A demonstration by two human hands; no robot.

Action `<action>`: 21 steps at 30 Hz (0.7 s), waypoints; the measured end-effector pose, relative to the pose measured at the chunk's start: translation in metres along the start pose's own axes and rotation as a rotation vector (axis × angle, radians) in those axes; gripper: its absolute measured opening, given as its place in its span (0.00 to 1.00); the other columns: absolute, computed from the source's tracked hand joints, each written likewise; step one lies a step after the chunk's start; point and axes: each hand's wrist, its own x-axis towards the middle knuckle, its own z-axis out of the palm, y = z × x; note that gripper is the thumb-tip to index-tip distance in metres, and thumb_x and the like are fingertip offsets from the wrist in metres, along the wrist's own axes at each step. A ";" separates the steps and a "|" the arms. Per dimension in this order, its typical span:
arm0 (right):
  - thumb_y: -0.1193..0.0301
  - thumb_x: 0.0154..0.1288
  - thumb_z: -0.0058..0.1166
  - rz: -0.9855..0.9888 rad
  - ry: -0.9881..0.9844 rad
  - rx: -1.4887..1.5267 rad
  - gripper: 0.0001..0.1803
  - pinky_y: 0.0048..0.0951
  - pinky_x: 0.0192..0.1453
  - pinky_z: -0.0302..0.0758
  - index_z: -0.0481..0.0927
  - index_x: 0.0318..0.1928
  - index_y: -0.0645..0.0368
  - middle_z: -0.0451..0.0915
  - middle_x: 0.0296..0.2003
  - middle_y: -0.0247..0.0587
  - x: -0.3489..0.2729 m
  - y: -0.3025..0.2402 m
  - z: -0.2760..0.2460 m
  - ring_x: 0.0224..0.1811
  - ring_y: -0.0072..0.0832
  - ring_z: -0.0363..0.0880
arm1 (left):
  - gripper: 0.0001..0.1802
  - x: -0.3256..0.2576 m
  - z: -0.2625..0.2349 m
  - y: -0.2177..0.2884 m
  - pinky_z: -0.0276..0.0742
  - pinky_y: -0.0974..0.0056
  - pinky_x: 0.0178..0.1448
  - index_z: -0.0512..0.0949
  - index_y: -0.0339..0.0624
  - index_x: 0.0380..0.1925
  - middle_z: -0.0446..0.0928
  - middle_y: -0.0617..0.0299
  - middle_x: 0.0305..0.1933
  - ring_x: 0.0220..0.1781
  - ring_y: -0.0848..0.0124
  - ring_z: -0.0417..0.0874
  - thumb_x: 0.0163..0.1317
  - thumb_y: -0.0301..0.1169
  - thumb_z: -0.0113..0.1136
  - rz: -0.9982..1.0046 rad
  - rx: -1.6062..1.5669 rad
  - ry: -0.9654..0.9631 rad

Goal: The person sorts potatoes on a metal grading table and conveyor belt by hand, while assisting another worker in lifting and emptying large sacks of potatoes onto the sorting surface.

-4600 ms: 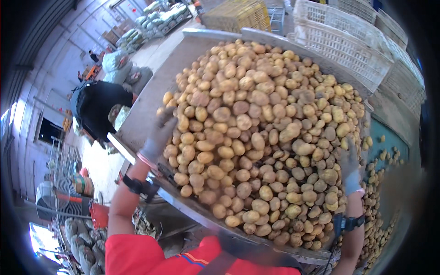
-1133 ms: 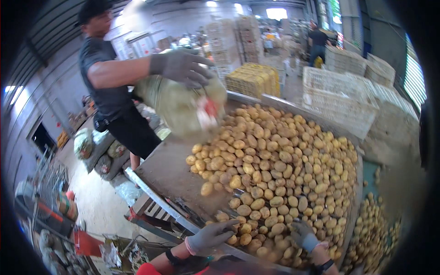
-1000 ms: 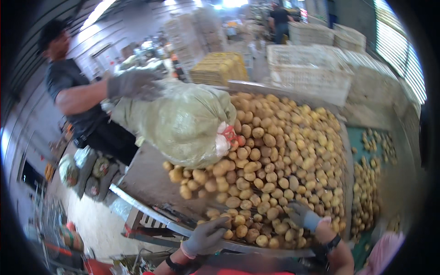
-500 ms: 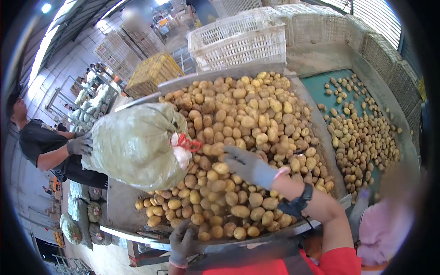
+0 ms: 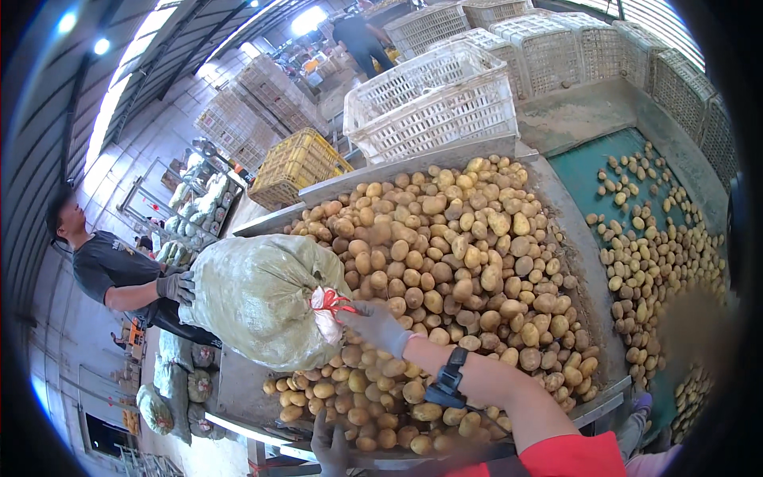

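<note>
A full pale-green woven sack (image 5: 262, 298) lies on its side over the left of a metal sorting table, its neck bunched and tied with red string (image 5: 334, 303). My right hand (image 5: 375, 326), in a grey glove, reaches across the potatoes (image 5: 445, 262) and has its fingers closed on the string beside the white neck. My left hand (image 5: 330, 447), also gloved, is at the near edge of the table with its fingers apart and nothing in them. At the sack's far left end, a co-worker's gloved hand (image 5: 176, 287) rests against it.
White plastic crates (image 5: 445, 111) stand behind the table, with a yellow crate (image 5: 298, 167) to their left. On the right, a green belt (image 5: 580, 175) carries more potatoes. Filled sacks (image 5: 179, 374) stand on the floor at left. The table's metal rim (image 5: 604, 401) runs along the near side.
My right hand has moved left from above the potatoes to the red string and closed on it. The whole view has shifted. The co-worker still touches the sack.
</note>
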 end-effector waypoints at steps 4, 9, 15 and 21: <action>0.57 0.66 0.54 -0.169 0.104 -0.141 0.19 0.24 0.43 0.72 0.80 0.43 0.61 0.78 0.32 0.28 0.016 0.033 0.007 0.36 0.20 0.74 | 0.22 0.005 0.002 -0.038 0.74 0.68 0.52 0.67 0.32 0.60 0.77 0.54 0.48 0.46 0.72 0.78 0.65 0.21 0.49 0.093 0.067 0.062; 0.56 0.67 0.51 0.143 -0.265 -0.592 0.19 0.27 0.46 0.74 0.76 0.51 0.55 0.79 0.38 0.38 -0.022 -0.003 -0.012 0.38 0.27 0.78 | 0.23 0.006 0.000 -0.033 0.78 0.69 0.46 0.68 0.31 0.59 0.80 0.55 0.39 0.40 0.74 0.81 0.62 0.16 0.49 0.165 0.014 0.067; 0.51 0.61 0.52 0.063 -0.245 -0.718 0.24 0.37 0.41 0.73 0.73 0.47 0.57 0.79 0.32 0.49 -0.056 -0.007 -0.004 0.36 0.41 0.80 | 0.27 0.000 -0.005 -0.009 0.78 0.68 0.46 0.62 0.32 0.64 0.77 0.53 0.46 0.40 0.72 0.80 0.63 0.13 0.44 0.557 -0.039 0.120; 0.64 0.57 0.49 -0.127 -0.264 -0.840 0.25 0.43 0.43 0.75 0.67 0.57 0.53 0.80 0.37 0.54 -0.053 0.010 -0.015 0.40 0.49 0.80 | 0.35 0.068 0.009 0.079 0.76 0.69 0.41 0.54 0.35 0.69 0.79 0.59 0.34 0.36 0.72 0.80 0.59 0.12 0.45 0.627 0.203 -0.049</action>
